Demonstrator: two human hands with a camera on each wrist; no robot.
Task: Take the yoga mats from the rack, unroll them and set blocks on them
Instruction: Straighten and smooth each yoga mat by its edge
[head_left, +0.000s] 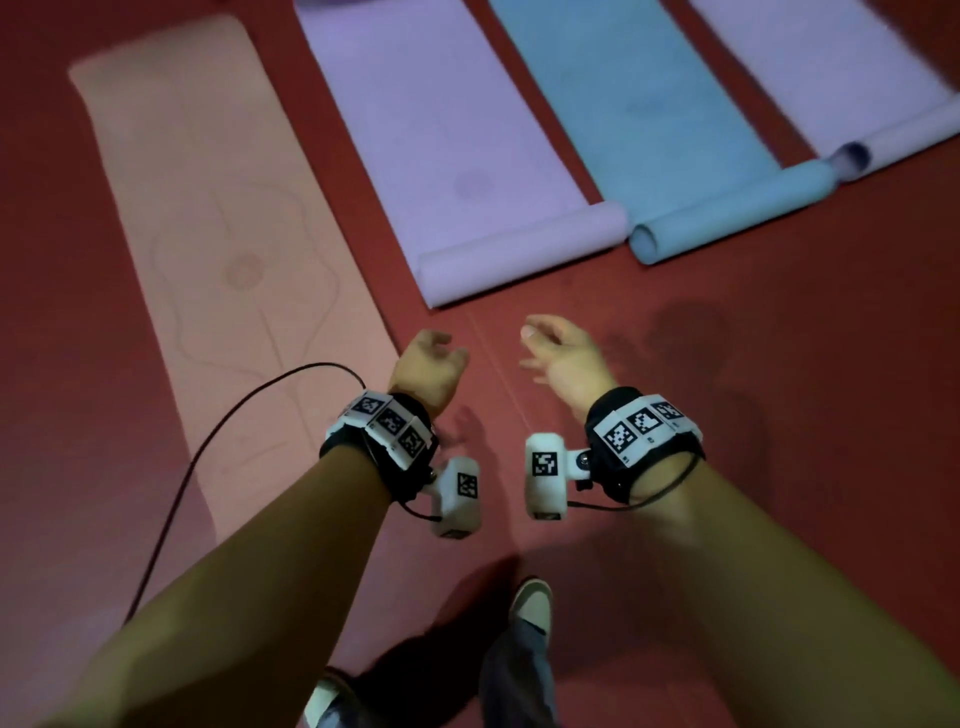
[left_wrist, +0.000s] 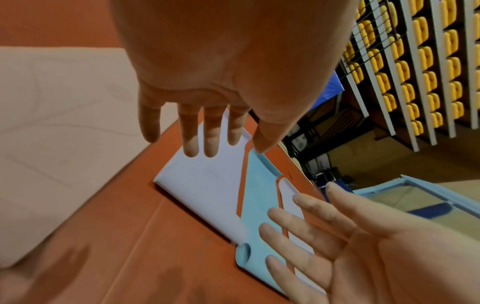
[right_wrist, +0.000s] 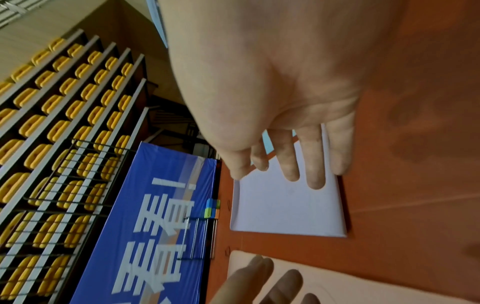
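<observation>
Four yoga mats lie side by side on the red floor. The pink mat at the left lies fully flat. A lavender mat, a blue mat and a second lavender mat each keep a curled roll at the near end. My left hand and right hand hover empty above bare floor just short of the first lavender roll. The left wrist view shows straight, spread left fingers, and the right fingers are straight too. Small coloured blocks stand far off beside a wire rack.
A black cable trails from my left wrist across the pink mat. My feet stand on the floor below my hands. A blue banner and rows of yellow seats rise beyond the mats' far ends.
</observation>
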